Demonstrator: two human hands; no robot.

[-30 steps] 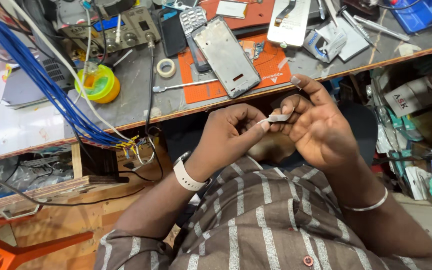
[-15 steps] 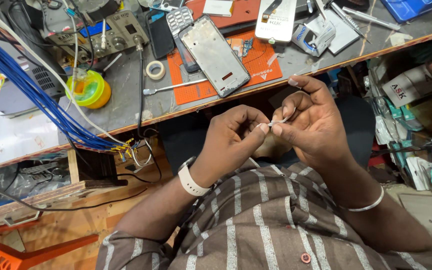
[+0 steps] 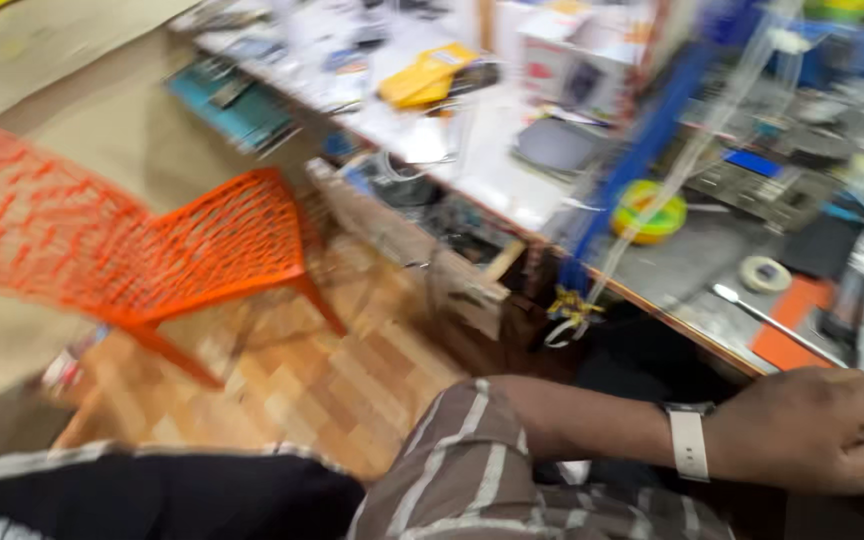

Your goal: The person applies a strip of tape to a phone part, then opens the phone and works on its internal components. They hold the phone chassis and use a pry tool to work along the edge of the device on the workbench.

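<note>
The view is blurred by motion. My left hand (image 3: pixel 812 430) shows at the lower right, with a white watch (image 3: pixel 689 442) on the wrist and a striped sleeve (image 3: pixel 472 470) behind it. Its fingers are curled in, and the fingertips run off the right edge, so anything between them is hidden. It hovers just below the front edge of the workbench (image 3: pixel 672 320). My right hand is out of frame.
An orange mesh plastic chair (image 3: pixel 182 250) stands on the wooden floor (image 3: pixel 332 380) at the left. On the bench lie a blue cable bundle (image 3: pixel 642 140), a yellow-green tape roll (image 3: pixel 652 210), a white tape roll (image 3: pixel 764 273), a thin metal tool (image 3: pixel 772 320) and an orange mat (image 3: pixel 787 345).
The view has swung sharply left, bringing the chair and floor into sight. Both hands were pinching a small part together; now only my left hand shows.
</note>
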